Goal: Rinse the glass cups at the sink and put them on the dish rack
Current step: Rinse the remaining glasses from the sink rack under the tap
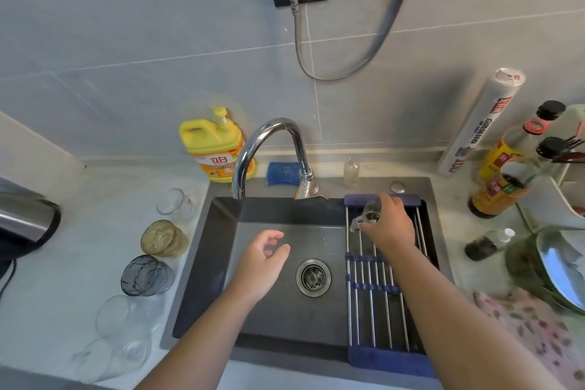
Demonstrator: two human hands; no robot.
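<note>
My right hand [391,223] grips a small clear glass cup [367,216] over the far end of the roll-up dish rack [376,291], which spans the right side of the dark sink [278,247]. My left hand [261,258] hovers over the sink basin with loosely curled fingers and holds nothing. Several glass cups stand on the counter left of the sink: a clear one [172,202], an amber one [162,238], a grey one [145,275] and clear ones [126,318] nearer me. The chrome faucet [275,155] arches over the basin; I see no water running.
A yellow detergent bottle [215,149] and a blue sponge [283,173] sit behind the sink. Sauce bottles [503,177], a wrap roll [481,123] and plates [557,266] crowd the right counter. A kettle [25,218] stands at the far left. The drain [313,277] lies mid-basin.
</note>
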